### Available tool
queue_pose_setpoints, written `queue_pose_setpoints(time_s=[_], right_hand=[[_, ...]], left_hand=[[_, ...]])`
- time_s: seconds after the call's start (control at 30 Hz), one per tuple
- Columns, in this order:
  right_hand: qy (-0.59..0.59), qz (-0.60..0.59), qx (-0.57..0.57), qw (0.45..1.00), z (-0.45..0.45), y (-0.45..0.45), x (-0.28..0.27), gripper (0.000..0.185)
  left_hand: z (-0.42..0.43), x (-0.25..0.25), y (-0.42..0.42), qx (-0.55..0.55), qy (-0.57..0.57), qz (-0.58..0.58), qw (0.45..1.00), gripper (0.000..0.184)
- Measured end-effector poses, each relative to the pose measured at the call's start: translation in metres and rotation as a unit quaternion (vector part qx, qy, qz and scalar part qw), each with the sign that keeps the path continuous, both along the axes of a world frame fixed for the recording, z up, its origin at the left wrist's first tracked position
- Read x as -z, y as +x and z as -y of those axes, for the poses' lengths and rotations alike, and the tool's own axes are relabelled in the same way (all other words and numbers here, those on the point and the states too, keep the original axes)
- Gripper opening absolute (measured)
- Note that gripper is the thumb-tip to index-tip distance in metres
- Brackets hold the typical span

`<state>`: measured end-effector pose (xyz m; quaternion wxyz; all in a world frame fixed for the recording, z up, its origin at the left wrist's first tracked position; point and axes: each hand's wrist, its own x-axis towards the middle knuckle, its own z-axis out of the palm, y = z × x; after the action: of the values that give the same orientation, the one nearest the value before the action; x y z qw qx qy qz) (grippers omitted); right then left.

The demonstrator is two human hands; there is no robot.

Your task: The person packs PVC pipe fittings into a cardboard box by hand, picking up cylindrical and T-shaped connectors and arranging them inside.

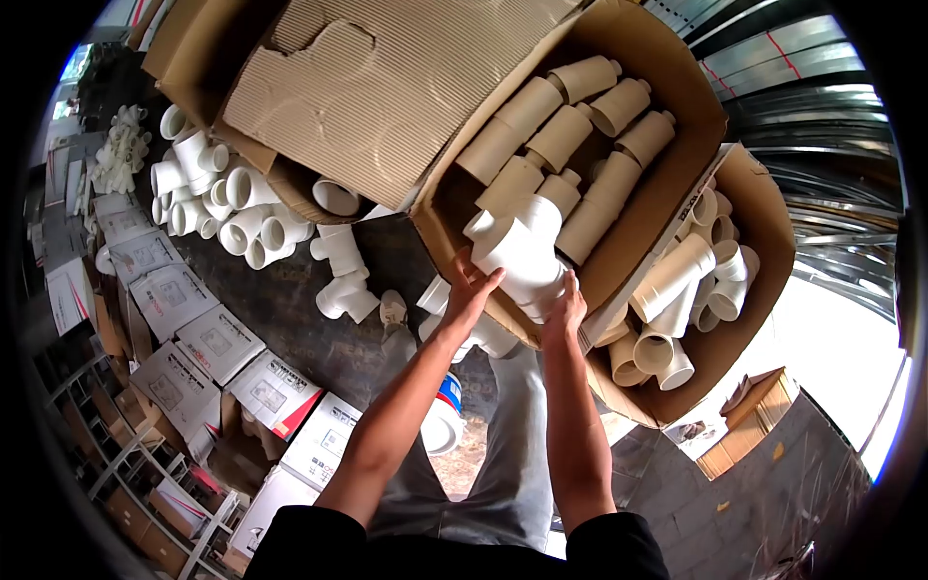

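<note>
Both of my hands hold a large white PVC pipe tee [522,259] over the near edge of an open cardboard box [601,275]. My left hand [472,292] grips its left side, fingers partly hidden behind it. On the opposite side, my right hand [565,305] is closed against the lower right end of the fitting. Inside the box, pale pipe fittings [611,198] lie in rows just beyond the tee. Below my left hand, more white fittings [491,333] show near my legs, partly covered by my arm.
Another box [764,208] on the right holds mixed pipe fittings. White elbows and tees [242,208] are heaped on the floor at left, with two loose fittings [343,275] nearer. A white bucket [443,425] stands between my legs. Printed cartons [217,338] line the left.
</note>
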<state>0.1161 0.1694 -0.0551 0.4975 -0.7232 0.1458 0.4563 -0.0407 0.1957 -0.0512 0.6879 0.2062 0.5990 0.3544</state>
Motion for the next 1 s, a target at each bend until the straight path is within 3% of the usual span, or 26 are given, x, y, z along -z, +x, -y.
queue_pose_setpoints(time_s=[0.03,0.07,0.13,0.17,0.2,0.27,0.37,0.47,0.53,0.6,0.67,0.73,0.8,0.87,0.93,1.0], right_hand=[[-0.004,-0.023,0.002,1.0,0.002,0.0,0.012,0.042],[0.007,-0.036,-0.009,0.999,0.004,-0.002,0.02,0.043],[0.014,-0.112,0.014,0.994,0.003,-0.014,0.037,0.045],[-0.009,-0.124,0.017,0.992,0.001,-0.021,0.043,0.045],[-0.044,-0.145,0.002,0.988,-0.003,-0.026,0.044,0.046],[-0.028,-0.206,0.025,0.978,-0.023,-0.04,0.015,0.046],[0.036,-0.243,-0.141,0.959,-0.008,-0.047,0.029,0.048],[-0.035,-0.055,-0.368,0.928,0.006,-0.049,0.035,0.048],[0.001,0.054,-0.363,0.93,0.017,-0.046,0.021,0.046],[-0.028,0.069,-0.381,0.922,0.018,-0.032,0.002,0.04],[0.0,0.215,-0.451,0.867,0.026,-0.013,0.002,0.034],[0.023,0.44,-0.476,0.761,0.025,0.012,-0.002,0.031],[-0.072,0.546,-0.507,0.663,0.016,0.035,-0.017,0.039],[-0.119,0.572,-0.516,0.627,0.01,0.056,-0.02,0.05],[-0.15,0.56,-0.516,0.631,0.009,0.074,-0.008,0.064],[-0.172,0.545,-0.522,0.633,0.017,0.087,0.014,0.064]], left_hand=[[-0.004,0.0,0.005,-0.014,0.004,0.033,0.999,0.092],[-0.005,0.002,0.009,-0.01,0.0,0.031,0.999,0.092],[-0.011,0.006,0.018,0.009,0.058,-0.091,0.994,0.115],[-0.016,0.006,0.019,0.032,0.086,-0.205,0.974,0.126],[-0.02,0.008,0.021,-0.021,0.052,-0.194,0.979,0.123],[-0.026,0.015,0.014,-0.016,0.061,-0.257,0.964,0.121],[-0.038,0.027,-0.006,-0.03,0.074,-0.26,0.962,0.115],[-0.05,0.027,-0.008,-0.033,0.056,-0.284,0.957,0.11],[-0.058,0.029,-0.008,-0.058,0.021,-0.265,0.962,0.109],[-0.067,0.03,-0.001,-0.052,0.005,-0.285,0.957,0.109],[-0.072,0.035,0.006,-0.038,-0.05,-0.332,0.941,0.108],[-0.072,0.049,0.007,-0.046,-0.049,-0.313,0.947,0.107],[-0.074,0.061,0.011,-0.053,-0.044,-0.296,0.953,0.107],[-0.077,0.069,0.019,-0.062,-0.066,-0.334,0.938,0.106],[-0.076,0.089,0.022,-0.062,-0.062,-0.368,0.926,0.106],[-0.076,0.107,0.025,-0.06,-0.058,-0.403,0.911,0.107]])
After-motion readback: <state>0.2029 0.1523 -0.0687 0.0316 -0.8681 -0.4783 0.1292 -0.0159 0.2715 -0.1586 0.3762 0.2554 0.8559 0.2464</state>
